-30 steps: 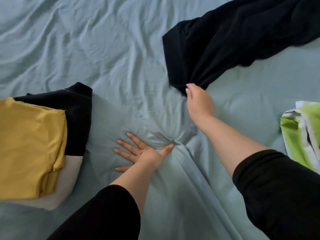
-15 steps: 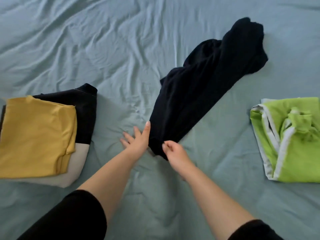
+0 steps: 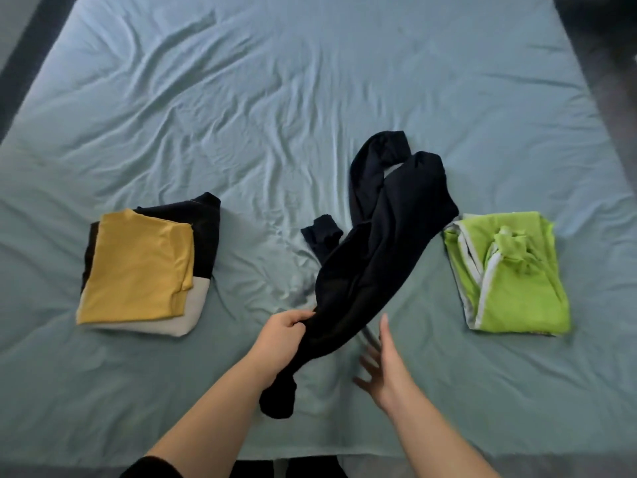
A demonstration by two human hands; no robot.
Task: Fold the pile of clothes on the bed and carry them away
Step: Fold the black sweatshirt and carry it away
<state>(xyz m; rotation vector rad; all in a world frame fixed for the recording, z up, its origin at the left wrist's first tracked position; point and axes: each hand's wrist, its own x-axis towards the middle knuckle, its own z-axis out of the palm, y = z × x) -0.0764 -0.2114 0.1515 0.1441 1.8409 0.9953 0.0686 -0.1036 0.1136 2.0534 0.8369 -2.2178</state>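
Right, left grip point(image 3: 286, 334): fingers and thumb curled round the black garment point(image 3: 379, 257), clamping a bunched part near its lower end. A short tail of cloth hangs past that grip, alongside the forearm. Can't tell if the tail rests on the sheet.

Right grip point(image 3: 382, 367): open, holding nothing, fingers straight and spread. It's motion-blurred, just beside the garment's right edge. Can't tell whether it touches cloth or sheet.

Black garment: not folded, gathered lengthwise. It runs diagonally from the left grip up and to the right across the near-middle of the bed point(image 3: 241, 98). One cuff point(image 3: 322, 232) lies flat on the sheet left of the main body. The other sleeve point(image 3: 375, 160) loops round at the far end. The far right edge reaches the top-left corner of the green garment point(image 3: 517, 298); touching or just beside, can't tell.

Green garment: white stripes, roughly folded, lumpy on top, alone on the right side of the bed.

Left side of the bed: a folded stack, well apart from the black garment. Yellow piece point(image 3: 138, 267) is on top. A dark piece point(image 3: 206, 236) under it shows at the far and right sides. A pale piece point(image 3: 189, 322) at the bottom shows at the near right corner.

Everything sits on the bed's creased pale blue-green sheet. A dark sleeve point(image 3: 151, 469) shows at the bottom edge.
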